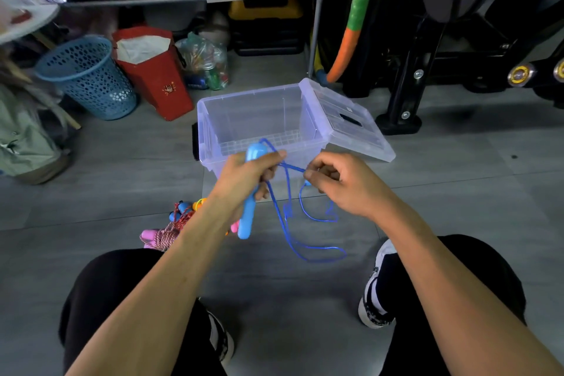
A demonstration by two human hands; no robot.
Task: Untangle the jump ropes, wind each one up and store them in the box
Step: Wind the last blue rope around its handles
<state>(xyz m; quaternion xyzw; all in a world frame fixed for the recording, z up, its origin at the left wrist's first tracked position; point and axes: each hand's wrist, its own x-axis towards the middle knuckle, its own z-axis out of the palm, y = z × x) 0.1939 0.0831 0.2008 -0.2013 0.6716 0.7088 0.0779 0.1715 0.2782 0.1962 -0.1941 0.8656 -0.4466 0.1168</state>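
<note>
You are in the middle of the job, I think. Your left hand (248,172) is wrapped around the two light blue handles (247,217) of the blue jump rope (293,223), and your right hand (338,181) pinches the thin blue cord close beside it, so your hands are near each other but not touching. A lot of the cord hangs down in loose loops to the floor, so this rope is not wound up yet. More ropes (171,230) lie in a bunch on the floor near your left arm; a red-and-white one with pink handles looks wound, but I cannot tell about the others. The clear plastic box (213,122) sits just past your hands. It looks like it has nothing in it yet, and its lid (351,119) leans off the right side. Far to the left stand a blue basket (88,79) and a red bag (155,76) with something white inside.
</note>
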